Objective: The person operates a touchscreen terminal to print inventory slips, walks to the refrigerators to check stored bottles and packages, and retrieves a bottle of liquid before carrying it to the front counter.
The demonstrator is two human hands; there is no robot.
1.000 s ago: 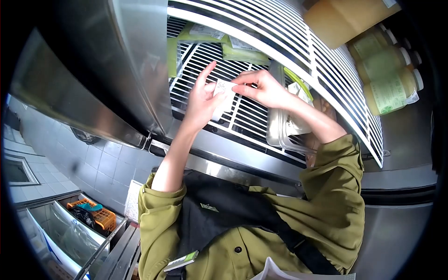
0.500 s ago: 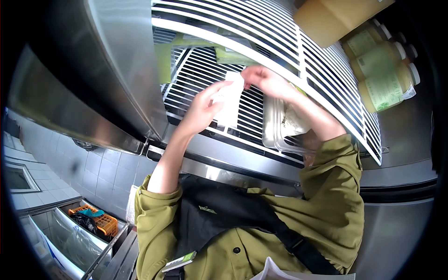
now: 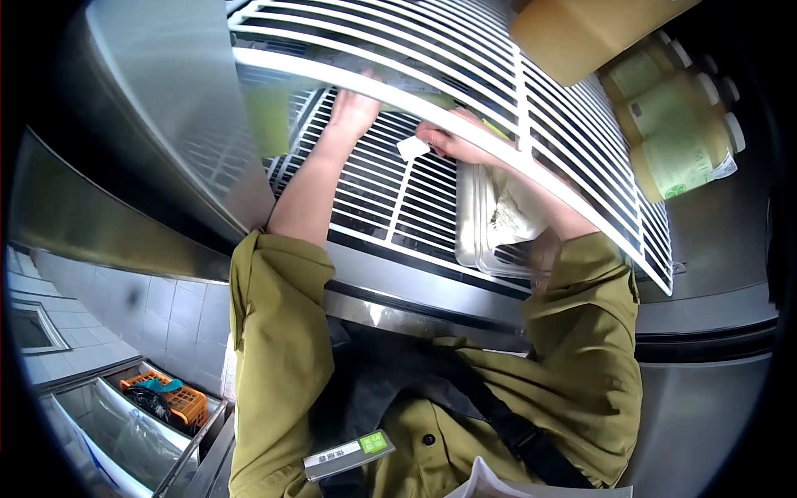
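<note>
Head cam: the right hand [image 3: 448, 141] has its fingers closed on the edge of a white paper slip [image 3: 412, 148], probably to leave most of it uncovered, over the lower wire rack [image 3: 398, 207] and between the two hands, which are apart. Left hand [image 3: 357, 109] is partly under the upper wire rack [image 3: 299, 68], likely to get past its front rail, can't tell if it's gripping anything. Label-wise, the bottles [image 3: 677, 162] beyond the right hand have green print, can't read it.
</note>
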